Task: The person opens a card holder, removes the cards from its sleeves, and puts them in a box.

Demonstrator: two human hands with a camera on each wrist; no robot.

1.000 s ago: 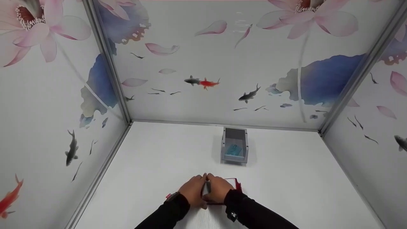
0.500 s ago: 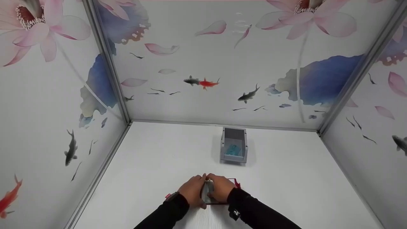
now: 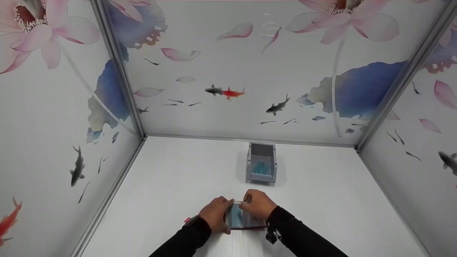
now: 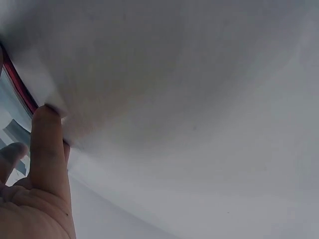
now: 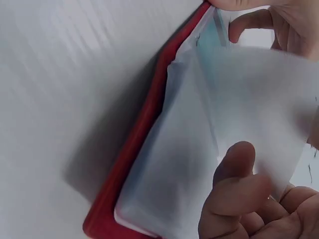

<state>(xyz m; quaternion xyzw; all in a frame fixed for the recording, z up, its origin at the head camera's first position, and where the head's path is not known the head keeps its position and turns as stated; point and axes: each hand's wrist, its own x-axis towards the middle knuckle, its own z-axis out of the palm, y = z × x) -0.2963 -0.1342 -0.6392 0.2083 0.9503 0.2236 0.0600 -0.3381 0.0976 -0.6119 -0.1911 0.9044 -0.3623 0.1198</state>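
Observation:
A red-covered card holder [image 5: 132,144] with clear plastic sleeve pages lies open on the white table. My left hand [image 3: 215,214] grips its left side, fingers at the far edge and thumb at the near one. In the left wrist view a finger [image 4: 47,149] lies along the red edge. My right hand [image 3: 260,204] pinches a translucent sleeve page [image 5: 264,99] between thumb and fingers, lifted off the pages below. Bluish contents [image 3: 235,216] show through the sleeve beside my left hand. Part of the holder is hidden under my right hand.
Beyond the hands a grey open-fronted bin [image 3: 261,179] stands near the back panel, with teal pieces [image 3: 261,167] inside. White panels with lotus and fish prints [image 3: 232,89] enclose the table [image 3: 178,171] at the back and both sides.
My right hand has moved right, away from the left hand, turning sleeve pages and uncovering more of the holder's bluish sleeve. The left hand keeps its place on the left side.

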